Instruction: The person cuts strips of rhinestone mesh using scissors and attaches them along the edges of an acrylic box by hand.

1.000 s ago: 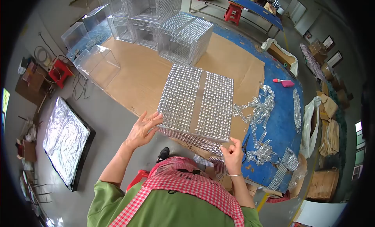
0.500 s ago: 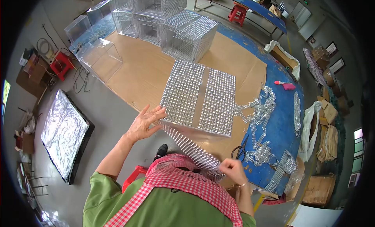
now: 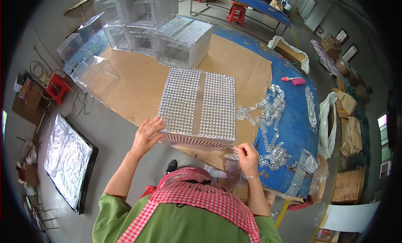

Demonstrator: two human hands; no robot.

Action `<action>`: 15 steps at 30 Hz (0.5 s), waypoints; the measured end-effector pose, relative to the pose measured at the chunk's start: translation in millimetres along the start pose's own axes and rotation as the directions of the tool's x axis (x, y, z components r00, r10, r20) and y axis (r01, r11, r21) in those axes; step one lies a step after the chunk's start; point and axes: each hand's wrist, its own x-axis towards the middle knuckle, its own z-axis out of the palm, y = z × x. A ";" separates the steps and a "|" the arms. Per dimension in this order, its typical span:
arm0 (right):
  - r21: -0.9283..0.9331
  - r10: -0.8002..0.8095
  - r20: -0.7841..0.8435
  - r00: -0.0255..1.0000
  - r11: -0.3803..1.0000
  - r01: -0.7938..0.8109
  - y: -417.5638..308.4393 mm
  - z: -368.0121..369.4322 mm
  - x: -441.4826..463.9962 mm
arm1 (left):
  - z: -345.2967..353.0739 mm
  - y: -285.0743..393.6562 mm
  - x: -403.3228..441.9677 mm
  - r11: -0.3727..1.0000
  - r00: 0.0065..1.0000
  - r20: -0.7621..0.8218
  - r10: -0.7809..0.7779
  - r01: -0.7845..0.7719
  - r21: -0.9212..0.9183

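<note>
A clear box [image 3: 218, 105] stands in front of me, its top covered by two panels of silver rhinestones with a bare gap between them. Along the box's near side runs a rhinestone strip [image 3: 197, 142], drawn taut just under the top edge. My left hand [image 3: 145, 137] lies at the near left corner with its fingers stretched out, touching the box and the strip's end. At the near right corner my right hand [image 3: 248, 158] pinches the strip between thumb and fingers. The rest of the strip hangs below that hand in a loose loop towards my apron.
Rhinestone-covered boxes [image 3: 184, 40] are stacked at the far side of the cardboard [image 3: 240, 54]. A plain clear box [image 3: 96, 79] stands left. Loose rhinestone strips [image 3: 272, 105], scissors [image 3: 256, 143] and a pink-handled brush [image 3: 293, 80] lie on the blue table [image 3: 299, 130].
My right hand has moved up to the box's near right corner. The strip, which slanted down towards me, now runs level along the near side. My left hand stays at the left corner.
</note>
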 end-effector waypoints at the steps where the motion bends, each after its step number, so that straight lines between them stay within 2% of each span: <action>1: 0.001 -0.004 -0.001 1.000 1.000 0.004 0.6 -0.4 1.8 | 0.5 0.9 0.7 1.000 1.000 -0.006 0.000 0.000 -0.005; 15: 0.002 0.009 0.017 1.000 1.000 -0.009 7.2 1.7 10.8 | -0.2 8.6 4.6 0.993 0.998 -0.014 -0.054 0.053 -0.105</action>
